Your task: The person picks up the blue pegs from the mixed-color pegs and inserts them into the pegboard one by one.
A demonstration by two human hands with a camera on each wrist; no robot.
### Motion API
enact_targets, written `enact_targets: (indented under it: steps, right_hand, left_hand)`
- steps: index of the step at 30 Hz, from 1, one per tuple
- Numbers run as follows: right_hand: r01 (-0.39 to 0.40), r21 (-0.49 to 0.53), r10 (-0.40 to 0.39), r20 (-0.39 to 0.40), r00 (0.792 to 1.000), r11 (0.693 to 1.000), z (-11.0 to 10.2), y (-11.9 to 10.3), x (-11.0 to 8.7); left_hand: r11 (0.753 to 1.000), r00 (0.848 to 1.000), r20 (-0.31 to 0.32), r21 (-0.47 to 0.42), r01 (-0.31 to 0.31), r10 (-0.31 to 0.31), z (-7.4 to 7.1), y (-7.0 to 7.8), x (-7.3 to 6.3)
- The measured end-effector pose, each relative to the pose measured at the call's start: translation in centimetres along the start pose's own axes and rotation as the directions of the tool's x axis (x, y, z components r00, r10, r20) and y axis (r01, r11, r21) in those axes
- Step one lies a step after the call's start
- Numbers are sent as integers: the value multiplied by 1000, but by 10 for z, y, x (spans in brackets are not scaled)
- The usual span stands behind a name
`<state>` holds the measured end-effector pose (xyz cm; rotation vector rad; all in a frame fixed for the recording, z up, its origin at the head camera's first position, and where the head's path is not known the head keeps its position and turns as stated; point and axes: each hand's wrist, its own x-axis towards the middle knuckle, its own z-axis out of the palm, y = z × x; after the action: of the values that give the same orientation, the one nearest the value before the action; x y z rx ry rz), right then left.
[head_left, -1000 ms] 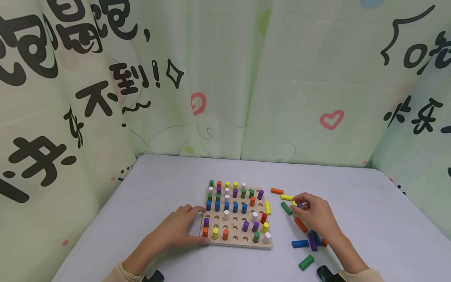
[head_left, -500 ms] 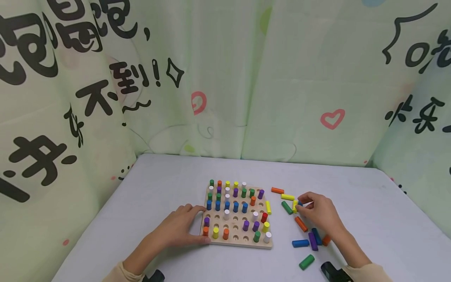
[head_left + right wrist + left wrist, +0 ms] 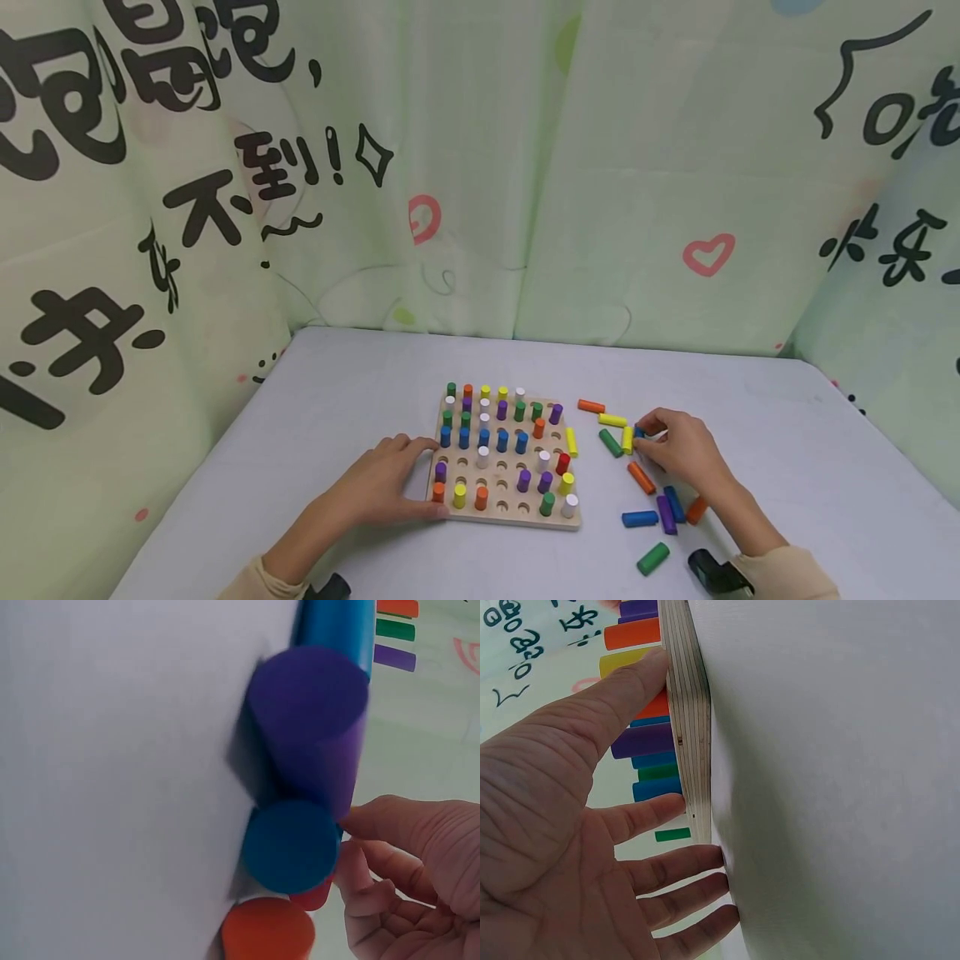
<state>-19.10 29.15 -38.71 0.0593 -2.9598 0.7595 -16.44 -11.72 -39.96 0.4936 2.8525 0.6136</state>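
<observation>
A wooden pegboard (image 3: 510, 521) holds upright pegs in several colours, with some bare holes toward the front. My left hand (image 3: 386, 479) rests at its left side, thumb on the near corner and index finger on the edge; in the left wrist view the fingers lie fairly straight along the layered board edge (image 3: 688, 712). To the right of the board, my right hand (image 3: 678, 446) pinches a blue peg (image 3: 640, 432) between thumb and forefinger, low over the table. A yellow peg (image 3: 627, 440) lies right beside those fingertips.
Loose pegs lie around the right hand: orange (image 3: 591, 406), green (image 3: 611, 442), another green (image 3: 652, 558) and blue (image 3: 639, 518). A purple peg (image 3: 311, 705) looms large in the right wrist view. A printed curtain (image 3: 600, 208) hangs behind the white table (image 3: 360, 358).
My right hand has shifted slightly right, uncovering the yellow peg, and its fingertips are now at the blue peg. The left hand keeps its place on the board.
</observation>
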Motion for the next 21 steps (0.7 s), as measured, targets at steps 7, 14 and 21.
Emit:
enact_targets:
  steps: [7, 14, 21]
  right_hand:
    - [-28, 1, 28, 24, 999, 1000, 0, 3, 5]
    - [-73, -20, 74, 40, 996, 997, 1, 2, 8]
    - [-88, -31, 89, 22, 996, 996, 1, -1, 7]
  left_hand:
    - [1000, 1000, -5, 2, -12, 12, 0, -1, 1]
    - [1000, 1000, -5, 3, -12, 12, 0, -1, 1]
    - [1000, 1000, 0, 3, -14, 14, 0, -1, 0]
